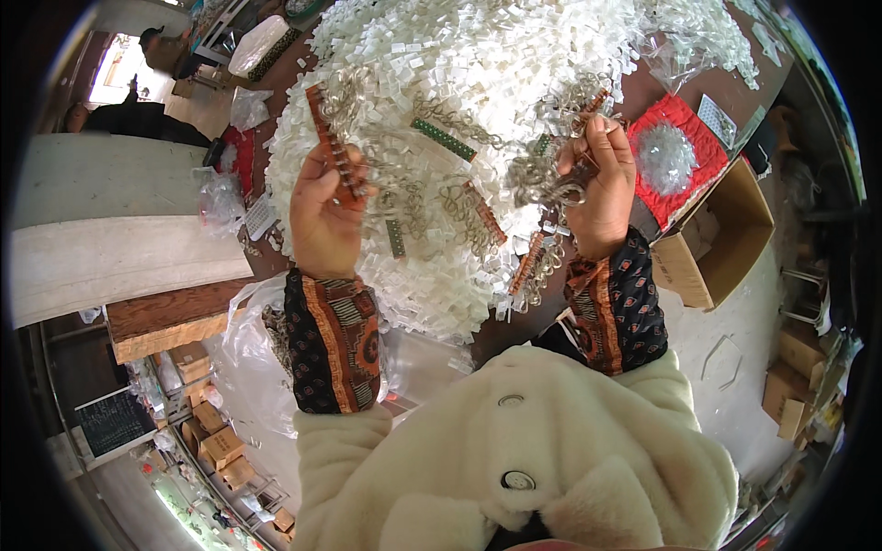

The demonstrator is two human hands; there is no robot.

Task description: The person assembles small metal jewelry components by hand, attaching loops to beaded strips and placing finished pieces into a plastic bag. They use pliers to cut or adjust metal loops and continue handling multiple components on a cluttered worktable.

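Above the left part of the heap (413, 55) of small white pieces, my left hand (326, 216) is closed around a red-brown strip (320, 115), thumb pressed against it. The strip is straight and narrow, with a toothed-looking row along its length and silvery wire-like loops beside it. Above the right part of the heap, my right hand (604, 188) pinches a tangled metal bunch (542, 174) between thumb and bent fingers; the bunch consists of shiny curved loops. The exact contact point is hidden by the fingers.

On the heap, between both hands, rests a long green strip (444, 139) with pale dots. On the side of the heap nearer to me are a short green strip (395, 239) and two orange-brown strips (487, 218), with metal loops alongside.

Right of the heap, a brown cardboard carton (684, 271) bears dark print, too small to read. Also right of the heap, a wrinkled red cloth (652, 119) carries a glossy, crinkled clear bag (668, 158). The heap's pieces are translucent, plastic-looking and roughly rectangular.
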